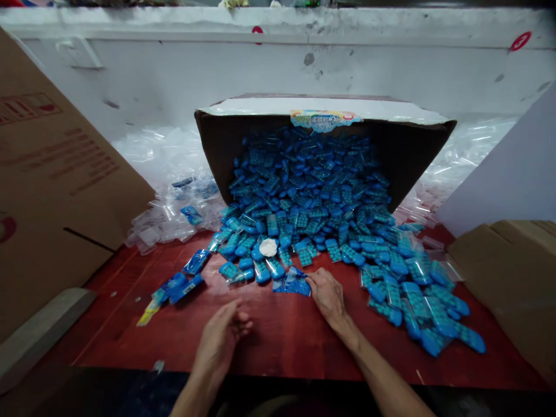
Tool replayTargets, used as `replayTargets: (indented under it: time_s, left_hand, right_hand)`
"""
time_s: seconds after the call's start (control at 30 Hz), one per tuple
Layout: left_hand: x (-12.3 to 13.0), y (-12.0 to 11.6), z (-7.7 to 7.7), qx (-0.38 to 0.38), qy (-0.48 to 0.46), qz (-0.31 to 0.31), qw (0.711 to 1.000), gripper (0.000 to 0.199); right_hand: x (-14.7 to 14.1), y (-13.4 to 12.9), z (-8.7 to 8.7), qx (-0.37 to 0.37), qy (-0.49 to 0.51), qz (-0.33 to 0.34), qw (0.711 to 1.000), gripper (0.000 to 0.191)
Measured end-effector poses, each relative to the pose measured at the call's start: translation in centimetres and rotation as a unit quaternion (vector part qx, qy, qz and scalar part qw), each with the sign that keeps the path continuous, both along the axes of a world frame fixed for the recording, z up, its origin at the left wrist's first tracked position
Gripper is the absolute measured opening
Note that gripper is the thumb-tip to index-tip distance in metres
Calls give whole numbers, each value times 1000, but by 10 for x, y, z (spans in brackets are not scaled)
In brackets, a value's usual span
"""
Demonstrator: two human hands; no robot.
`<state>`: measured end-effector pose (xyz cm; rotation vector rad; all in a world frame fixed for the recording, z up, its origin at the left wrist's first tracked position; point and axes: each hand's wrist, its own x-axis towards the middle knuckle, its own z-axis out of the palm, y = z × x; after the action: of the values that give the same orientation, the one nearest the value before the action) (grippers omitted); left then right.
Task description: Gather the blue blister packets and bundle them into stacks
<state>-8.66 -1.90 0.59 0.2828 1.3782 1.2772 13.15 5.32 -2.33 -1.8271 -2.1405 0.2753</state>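
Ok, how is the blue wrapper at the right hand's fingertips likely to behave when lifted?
The wrapper looks thin and creased, so it will probably flex and sag away from the right hand. Lying nearly flat, it seems light for its size. Its glossy film could be a bit slippery.

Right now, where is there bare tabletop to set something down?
The red table shows bare between left hand and right hand, and from the left hand to the blue packets. It is crowded at the open box, where blue cases spill out.
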Motion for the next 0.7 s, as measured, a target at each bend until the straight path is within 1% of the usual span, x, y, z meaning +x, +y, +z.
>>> replayTargets:
  time_s: [0.03, 0.1, 0.17, 0.23, 0.3, 0.4, 0.43, 0.5, 0.57, 0.63, 0.7]
  left_hand:
    - [15, 3, -2, 4, 7, -47, 999, 16]
    - [44, 12, -7, 7, 27, -103, 994, 24]
    - [66, 23, -11, 11, 39, -108, 993, 31]
    - [79, 34, -15, 18, 66, -101, 993, 41]
    - [85, 42, -18, 39, 96, -123, 987, 45]
    - [87, 50, -24, 63, 128, -165, 976, 33]
    - [88, 52, -25, 66, 126, -167, 976, 30]
    - [89, 54, -28, 68, 104, -164, 979, 29]
    - [90, 55, -32, 68, 73, -171, 980, 30]
    - [91, 57, -36, 65, 71, -180, 979, 31]
    - [92, 59, -39, 68, 91, -177, 978, 31]
  right_hand:
    - [1, 0, 1, -1, 10, 3, 1000, 22]
    - [3, -1, 2, -6, 51, 11, 999, 21]
    - [4, -3, 5, -7, 121, 15, 993, 20]
    - [5, -3, 8, -6, 202, 10, 979, 18]
    - [5, -3, 12, -15, 274, 16, 961, 16]
    - [3, -2, 16, -55, 368, 53, 927, 14]
    - [2, 0, 16, -78, 400, 53, 912, 17]
    - [-1, 3, 12, -140, 455, 33, 879, 29]
    - [-5, 7, 5, -191, 481, 13, 856, 26]
    - [-9, 9, -1, -199, 478, 6, 856, 21]
    - [-13, 10, -4, -175, 464, -6, 868, 20]
